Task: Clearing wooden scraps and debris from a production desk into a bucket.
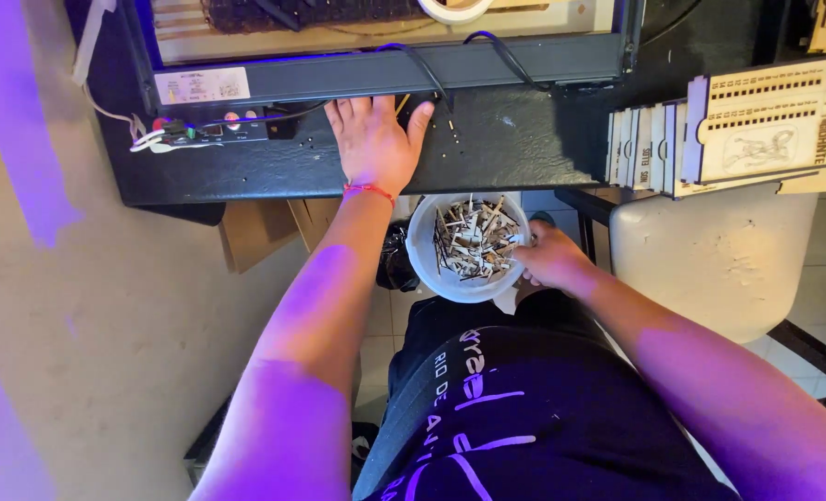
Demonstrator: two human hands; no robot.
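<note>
Small workshop, laser cutter frame (385,70), stacked cut plywood panels (756,125), bucket of wood offcuts (469,246)

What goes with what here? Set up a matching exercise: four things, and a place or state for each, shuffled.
Things:
1. left hand
2. right hand
3. white bucket
4. engraved wooden panels

Places or states:
A. stacked at the right on the black table
B. flat on the black table
C. full of small wooden scraps
D. gripping the bucket's rim

Pairs: 1-B, 2-D, 3-C, 4-A

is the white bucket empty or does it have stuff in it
Not empty: the white bucket holds a pile of small wooden scraps.
</note>
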